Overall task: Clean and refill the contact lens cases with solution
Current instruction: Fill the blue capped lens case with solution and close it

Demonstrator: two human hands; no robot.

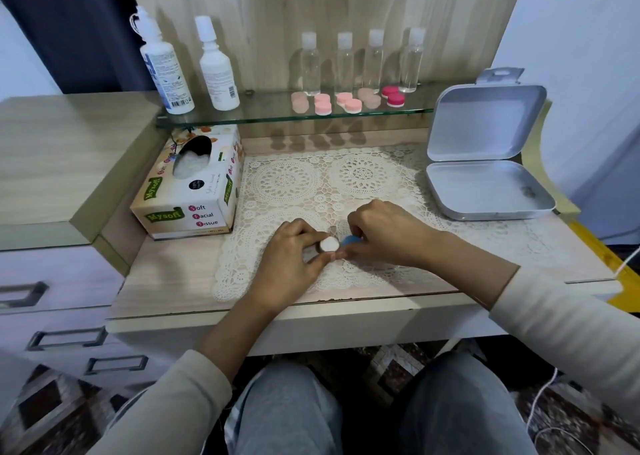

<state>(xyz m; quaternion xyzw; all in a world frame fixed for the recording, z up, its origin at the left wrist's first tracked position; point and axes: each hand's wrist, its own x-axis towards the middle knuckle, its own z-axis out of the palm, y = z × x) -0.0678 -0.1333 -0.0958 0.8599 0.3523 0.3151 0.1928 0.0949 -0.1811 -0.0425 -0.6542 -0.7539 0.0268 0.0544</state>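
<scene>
A contact lens case [329,244] with a white round end and a blue end is held over the lace mat [311,191] near the table's front. My left hand [294,250] grips its white end. My right hand [381,232] pinches the blue cap [349,240]; my fingers hide most of it. Two white solution bottles [166,63] [216,70] stand on the glass shelf [277,116] at the left. Several pink lens cases [346,102] lie in a row further right on the shelf, in front of several small clear bottles [343,63].
A tissue box [194,191] lies left of the mat. An open grey metal tin [485,163] stands at the right. Drawers [65,336] are at the lower left. A white cable [627,264] hangs at the right edge.
</scene>
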